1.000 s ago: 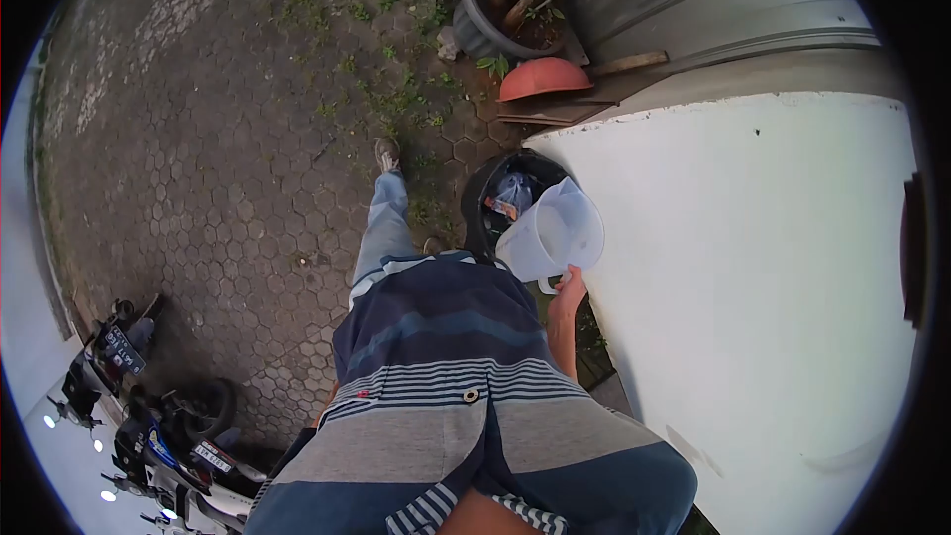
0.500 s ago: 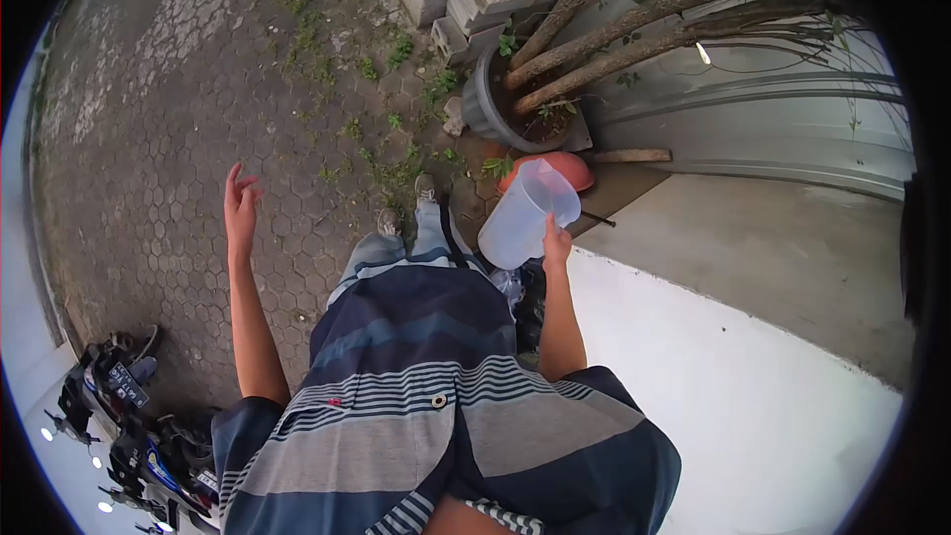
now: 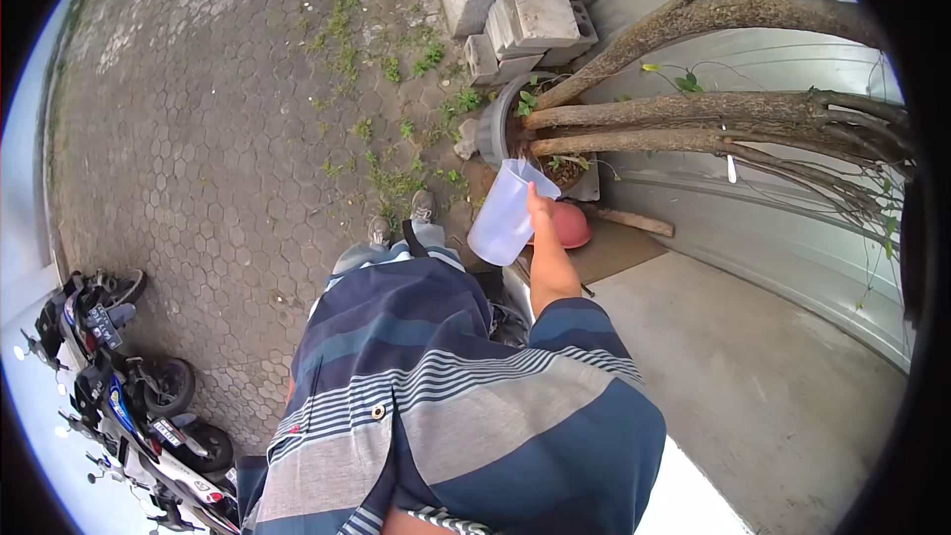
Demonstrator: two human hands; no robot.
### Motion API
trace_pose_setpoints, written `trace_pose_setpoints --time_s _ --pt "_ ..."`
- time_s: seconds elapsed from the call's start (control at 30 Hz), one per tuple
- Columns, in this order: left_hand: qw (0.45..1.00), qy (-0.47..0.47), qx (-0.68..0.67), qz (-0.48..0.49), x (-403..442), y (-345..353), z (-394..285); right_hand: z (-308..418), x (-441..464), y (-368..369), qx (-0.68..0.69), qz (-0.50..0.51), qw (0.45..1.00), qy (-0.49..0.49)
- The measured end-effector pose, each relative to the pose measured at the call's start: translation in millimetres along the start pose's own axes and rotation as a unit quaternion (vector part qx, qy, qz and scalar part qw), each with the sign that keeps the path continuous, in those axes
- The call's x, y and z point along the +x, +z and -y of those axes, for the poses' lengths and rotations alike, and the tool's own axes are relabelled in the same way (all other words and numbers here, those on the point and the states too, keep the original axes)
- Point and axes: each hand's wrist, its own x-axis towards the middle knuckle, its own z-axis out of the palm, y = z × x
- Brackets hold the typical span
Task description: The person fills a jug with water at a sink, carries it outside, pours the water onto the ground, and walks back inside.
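Observation:
My right hand (image 3: pixel 540 204) is closed around the handle of a translucent plastic pitcher (image 3: pixel 500 218). The pitcher tilts with its mouth at the near rim of a grey plant pot (image 3: pixel 492 129). Several woody trunks (image 3: pixel 644 114) rise from the soil in that pot and lean to the right. Whether any liquid leaves the pitcher cannot be made out. Below my right hand lies a rounded red object (image 3: pixel 572 226), partly covered by my forearm. My left hand is out of sight, down beside my striped shirt.
Grey concrete blocks (image 3: pixel 535 20) are stacked behind the pot, against a wall corner. A piece of wood (image 3: pixel 634 222) lies near a concrete ledge (image 3: pixel 693 337) on the right. Several motorbikes (image 3: pixel 149 416) are parked at the lower left. Hexagonal pavers (image 3: pixel 228 168) with weeds cover the ground.
My right hand has reached forward, bringing the pitcher up to the pot's rim. My left hand, earlier raised over the pavers, has dropped out of view. The view has shifted toward the pot.

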Motion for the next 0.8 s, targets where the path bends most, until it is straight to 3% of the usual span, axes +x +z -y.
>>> trace_pose_setpoints --time_s 0.37,0.43,0.6,0.67,0.7,0.8 --pt "0.997 -0.031 -0.071 -0.029 -20 43 -9 10 82 1 -0.166 0.070 0.984 -0.010" --pt "0.998 0.037 -0.032 -0.041 -36 48 -85 -15 135 31 -0.169 0.015 0.985 -0.018" --pt "0.990 0.136 0.012 -0.037 -25 49 -146 7 122 6 -0.222 0.030 0.973 -0.055" --pt "0.990 0.134 0.024 -0.036 -23 53 -145 14 120 1 -0.249 0.007 0.966 -0.068" --pt "0.993 0.116 0.027 -0.022 -19 57 -136 17 123 -1 -0.190 0.066 0.979 -0.034" --pt "0.998 0.062 0.021 0.001 -18 65 -110 46 87 -28 -0.229 0.033 0.971 -0.060"
